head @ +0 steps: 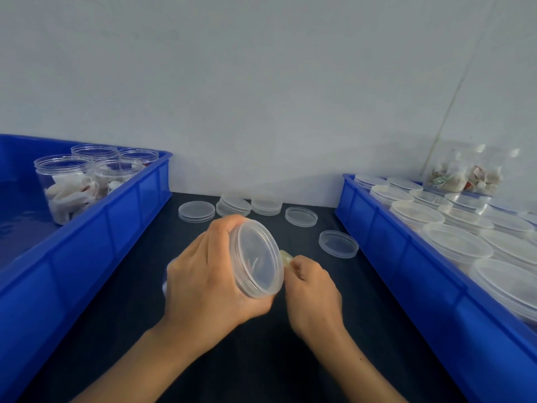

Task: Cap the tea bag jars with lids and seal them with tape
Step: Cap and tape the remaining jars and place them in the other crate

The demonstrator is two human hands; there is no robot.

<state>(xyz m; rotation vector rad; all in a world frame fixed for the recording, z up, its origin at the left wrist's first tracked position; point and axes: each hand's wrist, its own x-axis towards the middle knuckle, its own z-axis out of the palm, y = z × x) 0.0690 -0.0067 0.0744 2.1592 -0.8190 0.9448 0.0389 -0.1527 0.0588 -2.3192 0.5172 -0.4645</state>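
My left hand [203, 274] grips a clear capped jar [257, 258], tipped on its side with the lid facing right and towards me, above the dark table [130, 286]. My right hand [312, 289] sits just right of the lid and pinches a small yellowish piece of tape [286, 257] against the lid's edge. Most of the jar's body is hidden behind my left hand. Several loose clear lids [197, 211] lie on the table behind my hands, one [338, 244] to the right.
A blue crate [87, 234] on the left holds several open jars with tea bags [65, 187]. On the right, another blue crate [406, 271] is packed with capped jars [459, 245]; one jar of tea bags [467, 171] stands on top at the back. A white wall runs behind.
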